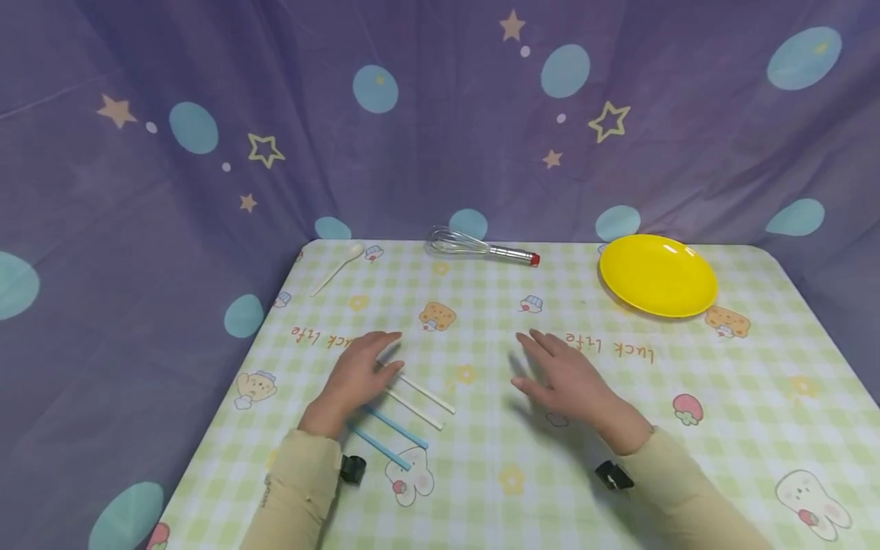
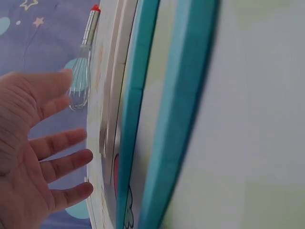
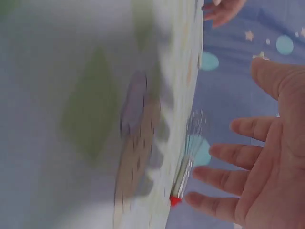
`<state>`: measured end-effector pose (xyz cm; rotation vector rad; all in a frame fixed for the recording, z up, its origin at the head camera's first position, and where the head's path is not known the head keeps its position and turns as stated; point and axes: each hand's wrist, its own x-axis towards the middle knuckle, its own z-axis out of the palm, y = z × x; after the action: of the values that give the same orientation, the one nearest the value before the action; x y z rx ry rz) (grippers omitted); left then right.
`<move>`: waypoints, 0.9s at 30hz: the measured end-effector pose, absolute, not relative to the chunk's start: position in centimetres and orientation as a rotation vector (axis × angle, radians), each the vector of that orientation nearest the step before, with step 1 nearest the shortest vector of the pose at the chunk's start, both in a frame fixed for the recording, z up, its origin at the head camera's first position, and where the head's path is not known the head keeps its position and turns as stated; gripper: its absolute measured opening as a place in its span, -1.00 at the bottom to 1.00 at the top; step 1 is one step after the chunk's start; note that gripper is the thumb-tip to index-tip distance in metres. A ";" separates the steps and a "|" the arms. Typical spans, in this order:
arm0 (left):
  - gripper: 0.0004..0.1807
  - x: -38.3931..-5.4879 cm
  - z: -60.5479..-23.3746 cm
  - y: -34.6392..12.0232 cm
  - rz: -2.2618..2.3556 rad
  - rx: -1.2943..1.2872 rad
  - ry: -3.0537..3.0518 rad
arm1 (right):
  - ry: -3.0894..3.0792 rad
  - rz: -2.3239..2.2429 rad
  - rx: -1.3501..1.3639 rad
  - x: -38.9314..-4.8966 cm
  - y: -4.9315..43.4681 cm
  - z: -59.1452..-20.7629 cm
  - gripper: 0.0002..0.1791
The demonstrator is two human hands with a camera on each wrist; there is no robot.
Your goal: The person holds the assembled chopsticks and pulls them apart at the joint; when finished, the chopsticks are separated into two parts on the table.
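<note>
With left hand [image 1: 352, 378] and right hand [image 1: 571, 378] empty, fingers spread wide, pinch the chopsticks [image 1: 415, 409], lying on the table [image 1: 481, 519] partly beneath the left hand, near mid-length for balance.

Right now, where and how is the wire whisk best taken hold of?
Probably mid-handle, with the right hand coming from the near side and above. The balloon whisk lies near the table's far edge, its slim, straight metal handle pointing toward the person's right, while the bulging wire loops at its left end look harder to grip firmly.
</note>
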<state>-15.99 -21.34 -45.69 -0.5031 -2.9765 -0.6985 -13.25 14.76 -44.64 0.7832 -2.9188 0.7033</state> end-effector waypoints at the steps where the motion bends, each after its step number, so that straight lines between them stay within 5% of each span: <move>1: -0.47 -16.0 -45.7 -21.4 -0.702 -0.508 -2.976 | -2.910 0.707 0.811 -13.2 14.3 -44.8 -0.24; 12: -0.80 -16.3 -45.4 -21.3 -0.619 -0.605 -3.072 | -2.932 0.731 1.078 -12.5 8.6 -45.5 -0.52; 27: -0.86 -16.0 -45.6 -21.5 -0.519 -0.520 -3.103 | -2.990 0.594 1.141 -12.6 3.7 -45.9 -0.73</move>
<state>-16.04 -21.47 -45.64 -0.5199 -3.1025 -0.5187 -12.62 3.66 -45.88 1.1408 -2.9897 0.5942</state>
